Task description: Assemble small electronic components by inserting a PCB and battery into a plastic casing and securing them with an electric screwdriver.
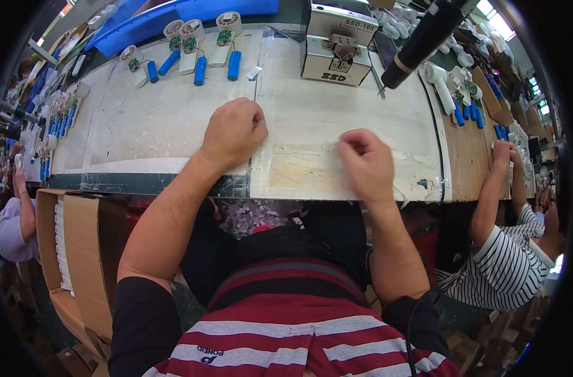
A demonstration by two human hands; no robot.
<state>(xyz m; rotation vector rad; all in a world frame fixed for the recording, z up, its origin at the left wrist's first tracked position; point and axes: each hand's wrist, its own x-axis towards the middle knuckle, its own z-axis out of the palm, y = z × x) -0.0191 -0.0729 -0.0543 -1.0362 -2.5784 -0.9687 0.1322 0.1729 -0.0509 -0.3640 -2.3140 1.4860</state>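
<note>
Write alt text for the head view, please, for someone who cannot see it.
A person's bare left hand and blurred right hand curl over a worn cream worktable. Beyond lie four white round-headed units with green circuit boards and blue cylinders; a boxy silver metal machine stands to their right.

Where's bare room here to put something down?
The broadest bare patch of worktop lies left of the left hand, between the opened fans and the dark front edge. A smaller one lies between the silver box and the right hand. The back left and the brown board's far end are crowded with fans.
</note>
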